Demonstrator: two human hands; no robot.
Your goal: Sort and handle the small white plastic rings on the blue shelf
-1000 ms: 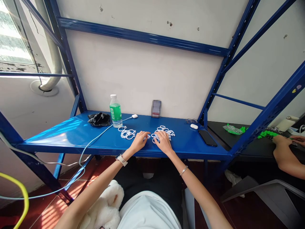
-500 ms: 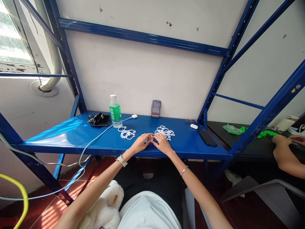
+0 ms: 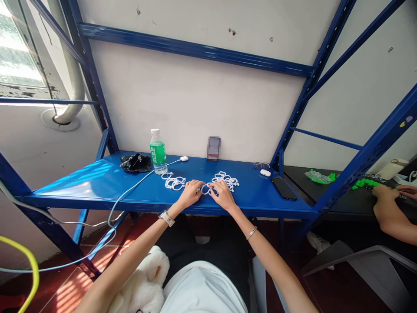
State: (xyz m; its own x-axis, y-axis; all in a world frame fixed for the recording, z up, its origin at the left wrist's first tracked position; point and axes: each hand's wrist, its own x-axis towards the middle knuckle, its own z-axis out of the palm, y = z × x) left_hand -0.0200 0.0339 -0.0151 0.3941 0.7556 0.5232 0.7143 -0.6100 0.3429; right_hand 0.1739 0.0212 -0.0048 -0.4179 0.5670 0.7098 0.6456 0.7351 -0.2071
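Observation:
Both of my hands rest on a blue metal shelf (image 3: pixel 97 182). My left hand (image 3: pixel 190 193) and my right hand (image 3: pixel 223 194) each pinch one side of a white plastic ring (image 3: pixel 206 188) held between them, fingers curled. A heap of white rings (image 3: pixel 226 179) lies just behind my right hand. A smaller heap of white rings (image 3: pixel 173 181) lies behind and to the left of my left hand.
On the shelf stand a green-labelled water bottle (image 3: pixel 158 152), a black crumpled bag (image 3: pixel 136 162), a white charger and cable (image 3: pixel 184 159), a small upright card (image 3: pixel 214 148), glasses (image 3: pixel 261 165), an earbud case (image 3: pixel 265 172) and a dark phone (image 3: pixel 284 188). Another person's hands (image 3: pixel 387 204) work with green parts at the right.
My hands came together in front of the right-hand heap, took up one white ring between them, and now hold it slightly farther back.

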